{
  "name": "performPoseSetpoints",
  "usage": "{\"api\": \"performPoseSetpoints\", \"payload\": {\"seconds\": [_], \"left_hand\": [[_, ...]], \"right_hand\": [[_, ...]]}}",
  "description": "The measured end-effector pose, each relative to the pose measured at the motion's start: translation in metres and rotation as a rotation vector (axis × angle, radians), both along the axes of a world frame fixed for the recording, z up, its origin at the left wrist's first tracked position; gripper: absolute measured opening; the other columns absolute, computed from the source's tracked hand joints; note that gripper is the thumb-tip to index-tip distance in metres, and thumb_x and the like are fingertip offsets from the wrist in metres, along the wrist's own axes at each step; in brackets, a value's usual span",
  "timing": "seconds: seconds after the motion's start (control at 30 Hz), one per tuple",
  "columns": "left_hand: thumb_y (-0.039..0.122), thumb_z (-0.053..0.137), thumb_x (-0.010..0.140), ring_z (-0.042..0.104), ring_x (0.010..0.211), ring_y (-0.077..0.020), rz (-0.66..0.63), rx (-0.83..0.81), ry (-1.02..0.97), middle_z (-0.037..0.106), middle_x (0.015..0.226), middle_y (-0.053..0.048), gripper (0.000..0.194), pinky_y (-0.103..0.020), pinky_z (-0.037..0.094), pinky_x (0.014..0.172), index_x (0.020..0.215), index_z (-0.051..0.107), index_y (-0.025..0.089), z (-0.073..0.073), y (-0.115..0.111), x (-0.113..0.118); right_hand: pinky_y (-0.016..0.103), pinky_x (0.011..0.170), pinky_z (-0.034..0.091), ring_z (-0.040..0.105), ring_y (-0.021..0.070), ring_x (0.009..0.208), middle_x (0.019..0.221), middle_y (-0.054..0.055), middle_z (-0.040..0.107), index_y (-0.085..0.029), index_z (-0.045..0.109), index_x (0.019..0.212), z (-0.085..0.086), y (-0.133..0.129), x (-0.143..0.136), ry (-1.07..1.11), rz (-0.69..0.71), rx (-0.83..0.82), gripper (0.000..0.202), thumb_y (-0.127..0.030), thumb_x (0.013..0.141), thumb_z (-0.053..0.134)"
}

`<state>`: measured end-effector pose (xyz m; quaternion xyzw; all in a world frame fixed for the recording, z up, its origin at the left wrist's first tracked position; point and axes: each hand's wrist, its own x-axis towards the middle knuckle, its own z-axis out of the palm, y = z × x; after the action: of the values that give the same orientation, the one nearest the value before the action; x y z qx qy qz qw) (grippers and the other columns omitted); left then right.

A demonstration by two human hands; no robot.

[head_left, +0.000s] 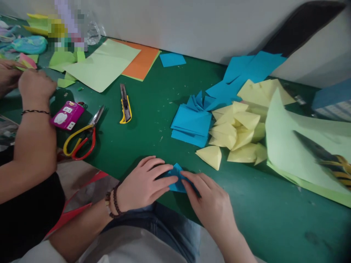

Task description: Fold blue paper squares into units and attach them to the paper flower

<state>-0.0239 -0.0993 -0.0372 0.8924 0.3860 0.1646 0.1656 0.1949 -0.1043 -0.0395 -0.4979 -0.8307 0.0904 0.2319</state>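
A small folded piece of blue paper [177, 187] lies near the table's front edge, partly covered by my fingers. My left hand [141, 184] rests over its left side, fingers stretched out and apart. At its right side, my right hand [212, 199] pinches the paper between thumb and forefinger. Just beyond are a stack of blue paper squares [190, 124] and a heap of folded pale-yellow paper pieces [236, 128]. One yellow folded piece [211, 156] lies apart in front of the heap.
Scissors [91, 135], a yellow box cutter [125, 104] and a purple box [68, 115] lie to the left. A co-worker's hands [35, 82] are at far left. Green sheets [105, 65] and orange paper [141, 60] lie behind; a curled green sheet [287, 135] holds dark-bladed scissors at right.
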Motion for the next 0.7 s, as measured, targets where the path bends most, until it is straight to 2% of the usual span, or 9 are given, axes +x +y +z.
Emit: {"api": "performPoseSetpoints", "payload": {"seconds": [0.17,0.33,0.7], "left_hand": [[0.026,0.045,0.099,0.045,0.12,-0.023,-0.005,-0.012,0.044,0.056,0.139,0.002,0.029,-0.045,0.033,0.109,0.124,0.06,0.026,0.0016,0.0002,0.0038],[0.024,0.043,0.1,0.045,0.119,-0.0234,-0.011,-0.018,0.067,0.056,0.14,0.003,0.032,-0.045,0.032,0.11,0.128,0.058,0.025,0.0012,0.0008,0.0053],[0.026,0.046,0.1,0.044,0.12,-0.0206,0.003,-0.051,0.082,0.053,0.142,0.008,0.028,-0.043,0.03,0.111,0.124,0.059,0.029,0.0039,0.0025,0.0064]], "right_hand": [[0.025,0.062,0.05,0.065,0.0135,0.069,0.079,0.003,0.07,-0.018,0.069,0.1,-0.0001,0.0024,0.001,0.022,-0.002,-0.012,0.02,-0.024,0.096,0.05],[0.025,0.06,0.05,0.066,0.0141,0.068,0.078,0.004,0.07,-0.017,0.07,0.1,-0.0007,0.0032,0.0014,0.022,-0.008,-0.017,0.02,-0.024,0.095,0.051],[0.026,0.06,0.047,0.065,0.0139,0.067,0.077,0.003,0.069,-0.017,0.07,0.1,-0.0013,0.0052,-0.0009,0.025,-0.021,-0.023,0.02,-0.023,0.096,0.051]]}}
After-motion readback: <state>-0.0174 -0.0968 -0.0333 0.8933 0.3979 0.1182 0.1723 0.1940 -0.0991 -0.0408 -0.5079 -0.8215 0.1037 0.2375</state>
